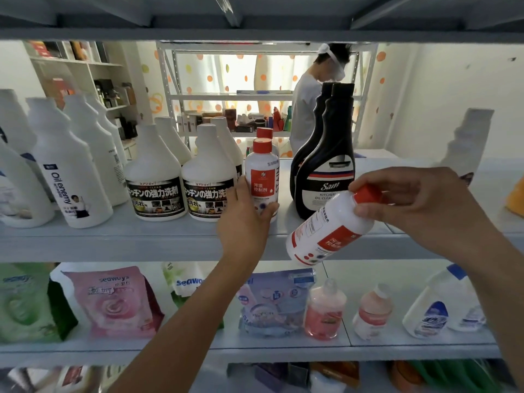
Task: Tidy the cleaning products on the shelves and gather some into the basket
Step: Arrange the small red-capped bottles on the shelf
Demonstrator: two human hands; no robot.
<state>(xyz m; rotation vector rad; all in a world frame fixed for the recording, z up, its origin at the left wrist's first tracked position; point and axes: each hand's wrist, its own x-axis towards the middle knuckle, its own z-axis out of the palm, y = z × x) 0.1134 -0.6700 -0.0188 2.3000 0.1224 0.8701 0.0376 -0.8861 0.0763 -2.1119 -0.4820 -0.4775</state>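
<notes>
grey shelf point(85, 240), white bottles point(72, 171), dotted curtains point(215, 72)

White red-capped bottle point(262, 177) upright on shelf point(113, 239), its twin point(326, 231) tilted (cap uppermost) just outside

On the upper shelf point(170, 239) stood, from left to right, the Oil enemy bottle point(71, 177), two kitchen-cleaner bottles point(156, 182) side by side with further bottles behind them, a small capped bottle point(262, 177) with another behind it, and a pair of Sam bottles point(326, 171), one behind the other. The left hand point(245, 219) lay round the small capped bottle, between the kitchen-cleaner bottles and the Sam bottles. The right hand point(419, 211) held a tilted bottle point(326, 234) by its cap end before the shelf's front edge, and on the lower shelf point(397, 347) beneath, pouches point(113, 302) lay at left and small bottles point(324, 310) stood at right.
</notes>
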